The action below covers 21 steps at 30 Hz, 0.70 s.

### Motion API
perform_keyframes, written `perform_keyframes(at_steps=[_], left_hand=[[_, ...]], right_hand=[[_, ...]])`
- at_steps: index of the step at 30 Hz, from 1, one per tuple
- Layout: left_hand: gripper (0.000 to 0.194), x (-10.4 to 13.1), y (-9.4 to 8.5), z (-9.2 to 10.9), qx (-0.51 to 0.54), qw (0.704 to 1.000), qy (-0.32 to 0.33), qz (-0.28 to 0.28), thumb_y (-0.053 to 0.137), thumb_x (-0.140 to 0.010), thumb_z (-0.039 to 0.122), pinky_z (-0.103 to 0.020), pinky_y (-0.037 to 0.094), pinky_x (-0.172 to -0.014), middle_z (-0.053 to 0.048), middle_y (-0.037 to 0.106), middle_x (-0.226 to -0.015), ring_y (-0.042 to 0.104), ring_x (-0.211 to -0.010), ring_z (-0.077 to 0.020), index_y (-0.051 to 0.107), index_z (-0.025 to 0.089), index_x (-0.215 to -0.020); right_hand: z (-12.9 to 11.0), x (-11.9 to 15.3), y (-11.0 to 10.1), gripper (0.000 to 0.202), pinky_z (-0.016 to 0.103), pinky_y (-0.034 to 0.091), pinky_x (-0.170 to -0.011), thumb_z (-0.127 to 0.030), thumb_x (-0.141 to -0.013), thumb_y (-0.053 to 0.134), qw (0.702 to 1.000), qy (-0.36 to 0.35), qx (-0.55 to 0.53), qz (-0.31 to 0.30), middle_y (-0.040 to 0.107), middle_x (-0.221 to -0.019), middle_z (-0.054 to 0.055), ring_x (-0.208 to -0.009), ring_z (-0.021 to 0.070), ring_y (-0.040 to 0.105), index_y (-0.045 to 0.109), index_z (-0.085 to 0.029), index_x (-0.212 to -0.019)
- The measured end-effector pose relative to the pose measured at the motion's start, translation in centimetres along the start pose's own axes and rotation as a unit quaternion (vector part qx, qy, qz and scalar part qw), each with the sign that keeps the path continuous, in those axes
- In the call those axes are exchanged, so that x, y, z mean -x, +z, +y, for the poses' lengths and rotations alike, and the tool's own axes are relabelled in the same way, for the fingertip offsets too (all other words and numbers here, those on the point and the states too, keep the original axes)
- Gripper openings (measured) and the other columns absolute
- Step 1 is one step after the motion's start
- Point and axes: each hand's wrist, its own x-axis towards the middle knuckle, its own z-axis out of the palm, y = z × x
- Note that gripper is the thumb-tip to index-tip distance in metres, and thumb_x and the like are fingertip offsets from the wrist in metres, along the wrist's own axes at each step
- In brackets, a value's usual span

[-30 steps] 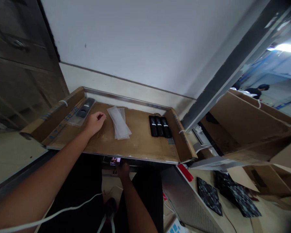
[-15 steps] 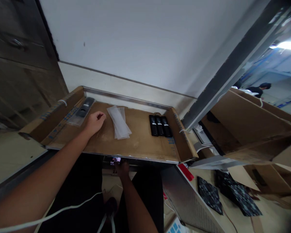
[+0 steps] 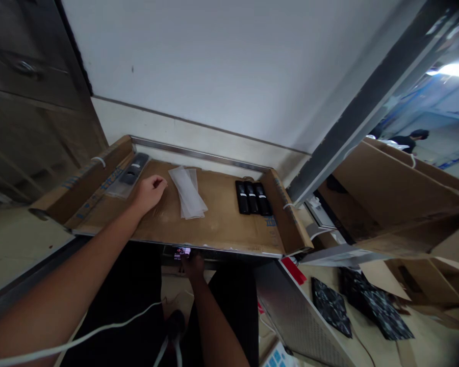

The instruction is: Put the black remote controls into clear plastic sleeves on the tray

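Note:
My left hand [image 3: 152,192] rests on the cardboard-lined tray [image 3: 222,232] with its fingers curled together; what they hold, if anything, is hidden. To its left lies a dark item in a clear plastic bag [image 3: 132,171]. Flat translucent sleeves [image 3: 189,192] lie overlapped just to its right. Three black items with white labels [image 3: 252,198] stand side by side near the tray's right wall. Below the tray's front edge, in shadow, my right hand [image 3: 193,265] is wrapped round a phone-like device with a small lit screen [image 3: 182,252].
Folded cardboard walls [image 3: 288,214] border the tray at both sides. A white cable [image 3: 110,330] crosses my left forearm and lap. At right are a large cardboard box [image 3: 409,193], patterned dark packages [image 3: 329,306] and, farther back, a person [image 3: 409,140].

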Motion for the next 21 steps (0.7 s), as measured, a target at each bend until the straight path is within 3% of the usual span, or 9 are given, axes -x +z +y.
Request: perform_keyframes(at_steps=[6, 11, 16, 21], left_hand=[[0.021, 0.2, -0.2, 0.5, -0.006, 1.000, -0.003, 0.000, 0.056, -0.081, 0.038, -0.030, 0.047, -0.070, -0.004, 0.070, -0.078, 0.062, -0.074, -0.0191, 0.067, 0.021, -0.081], [0.021, 0.3, -0.3, 0.8, -0.004, 1.000, -0.010, 0.000, 0.056, -0.081, 0.039, -0.030, 0.047, -0.070, -0.004, 0.071, -0.079, 0.063, -0.076, -0.0201, 0.067, 0.021, -0.080], [0.021, 0.3, -0.3, 0.8, -0.009, 1.000, -0.013, 0.002, 0.056, -0.082, 0.039, -0.030, 0.046, -0.069, -0.004, 0.070, -0.078, 0.062, -0.074, -0.0198, 0.068, 0.022, -0.080], [0.020, 0.2, -0.2, 0.5, -0.004, 1.000, -0.001, 0.005, 0.057, -0.082, 0.039, -0.030, 0.045, -0.069, -0.004, 0.069, -0.077, 0.061, -0.073, -0.0192, 0.067, 0.021, -0.079]], right_hand=[[-0.2, -0.1, -0.6, 0.021, 0.030, 0.053, -0.081, -0.021, -0.083, 0.070, 0.998, 0.050, -0.003, -0.031, 0.077, -0.097, 0.016, -0.092, 0.0266, 0.074, 0.075, -0.008, -0.099], [0.2, -0.3, -0.9, 0.019, 0.027, 0.053, -0.075, -0.012, -0.086, 0.060, 0.996, 0.077, -0.008, -0.043, 0.078, -0.093, 0.014, -0.088, 0.0249, 0.075, 0.076, -0.011, -0.094], [0.4, -0.4, -0.9, 0.022, 0.026, 0.053, -0.074, -0.008, -0.084, 0.058, 0.996, 0.071, -0.007, -0.044, 0.079, -0.092, 0.013, -0.088, 0.0249, 0.075, 0.077, -0.013, -0.093], [0.7, -0.3, -0.5, 0.025, 0.028, 0.054, -0.084, -0.008, -0.083, 0.057, 0.998, 0.047, -0.006, -0.049, 0.079, -0.100, 0.013, -0.096, 0.0249, 0.075, 0.078, -0.012, -0.098]])
